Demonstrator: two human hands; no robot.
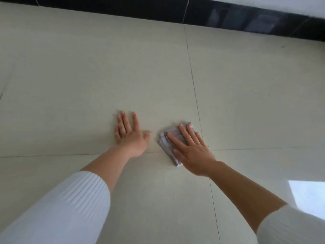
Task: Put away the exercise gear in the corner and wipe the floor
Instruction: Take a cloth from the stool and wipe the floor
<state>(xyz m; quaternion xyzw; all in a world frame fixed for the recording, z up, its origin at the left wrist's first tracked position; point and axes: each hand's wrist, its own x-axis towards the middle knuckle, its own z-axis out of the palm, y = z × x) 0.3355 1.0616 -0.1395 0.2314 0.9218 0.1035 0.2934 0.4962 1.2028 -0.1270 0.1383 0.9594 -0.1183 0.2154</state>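
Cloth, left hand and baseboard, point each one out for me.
cloth (164, 140): head view, on its folded left edge beside the fingers.
left hand (134, 140): head view, on the back of the hand.
baseboard (246, 20): head view, on its dark face along the wall.

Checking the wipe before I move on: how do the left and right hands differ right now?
The right hand lies flat on a folded grey cloth, pressing it to the floor; the left hand rests on bare tile and holds nothing. The right hand's fingers angle up and to the left, while the left hand's point straight ahead. Both are open, palm down, with white sleeves pushed up.
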